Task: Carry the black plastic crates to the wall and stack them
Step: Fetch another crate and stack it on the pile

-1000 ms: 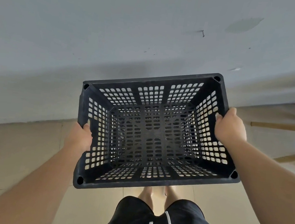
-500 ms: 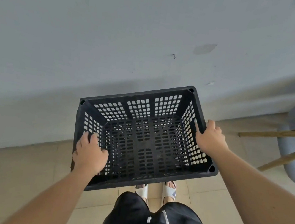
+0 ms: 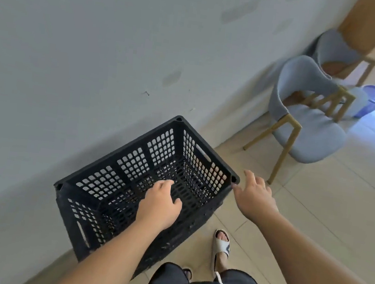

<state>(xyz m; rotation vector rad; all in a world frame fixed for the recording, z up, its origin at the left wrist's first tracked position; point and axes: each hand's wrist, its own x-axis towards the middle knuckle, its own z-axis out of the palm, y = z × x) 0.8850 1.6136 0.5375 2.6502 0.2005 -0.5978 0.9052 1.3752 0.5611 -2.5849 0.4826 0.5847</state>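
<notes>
Head view: where's the black crate [image 3: 131,165]?
— On the tiled floor [image 3: 314,216], against the wall [image 3: 74,57].
— And the hands?
— Neither grips it. Left hand [image 3: 159,205] hangs over the near rim, fingers loose; right hand [image 3: 255,197] is splayed beside its corner. Grey chair [image 3: 307,123] nearby.

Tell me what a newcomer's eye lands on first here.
The black crate, empty and open-topped, sits mid-frame right against the pale wall. Both bare hands are open and grip nothing: the left hand is over its near rim, and the right hand, fingers spread, is beside its right corner. To the right, a grey-blue chair with wooden legs stands on the tiled floor.
</notes>
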